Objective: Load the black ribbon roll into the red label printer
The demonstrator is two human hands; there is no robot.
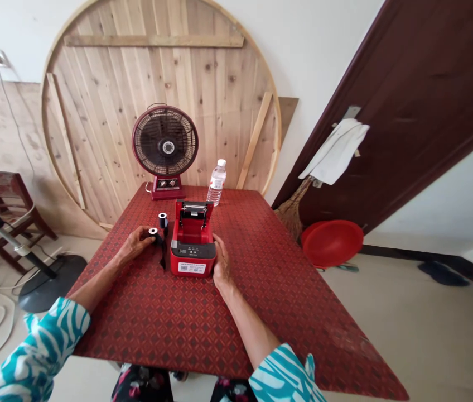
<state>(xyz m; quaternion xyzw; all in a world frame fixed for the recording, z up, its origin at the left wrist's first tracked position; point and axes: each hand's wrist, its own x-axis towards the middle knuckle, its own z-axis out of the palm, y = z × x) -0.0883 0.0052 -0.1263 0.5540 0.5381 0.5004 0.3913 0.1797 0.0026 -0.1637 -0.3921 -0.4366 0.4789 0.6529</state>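
Note:
A red and black receipt printer [193, 259] stands on the table with its lid raised, so its red inside shows. My right hand [222, 263] is pressed along the printer's right side, fingers curled behind it. To the printer's left, my left hand [136, 244] has its fingertips closed on a small roll [153, 232] with a white end and dark side. A second roll [163, 220] of the same look stands just behind. A dark strip [162, 260], perhaps a loose end or cable, lies between the rolls and the printer.
A red table fan [166, 146] stands at the table's back edge, with a clear plastic bottle [216, 183] to its right. The patterned red table [270, 312] ends in a corner at lower right. A floor fan [38, 262] and chair [14, 206] stand left.

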